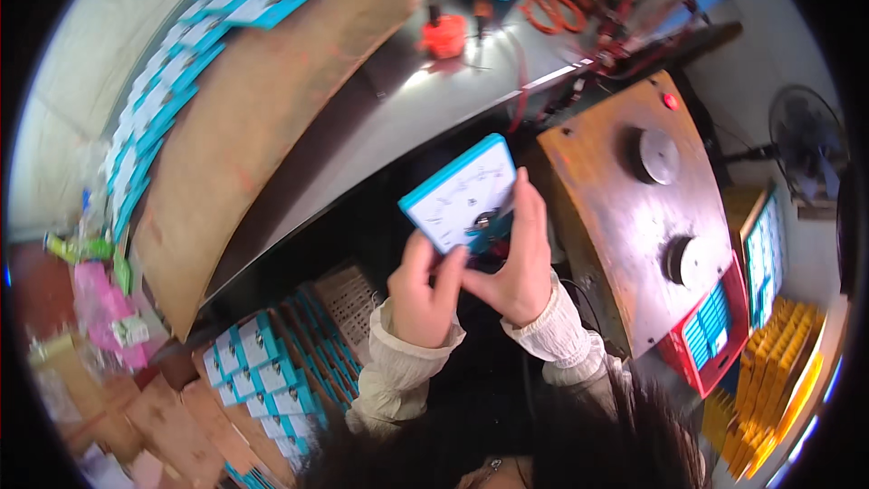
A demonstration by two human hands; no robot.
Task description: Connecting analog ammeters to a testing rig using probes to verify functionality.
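Note:
Both hands hold one analog panel meter [466,190] in front of me, tilted, with its white dial face showing and teal edges around it. My left hand [425,290] grips its lower left corner between thumb and fingers. Along the right side, my right hand [520,258] is closed on it with the fingers pointing up. A small dark round part sits low on the dial, near my right thumb. The meter's underside is hidden.
Similar teal-edged meters [172,81] lie in overlapping rows behind a brown board [272,127] on the metal bench. More meters [258,353] are stacked at lower left. At right stand a plate with two metal discs [656,156], a red crate [665,358] and yellow trays [769,371].

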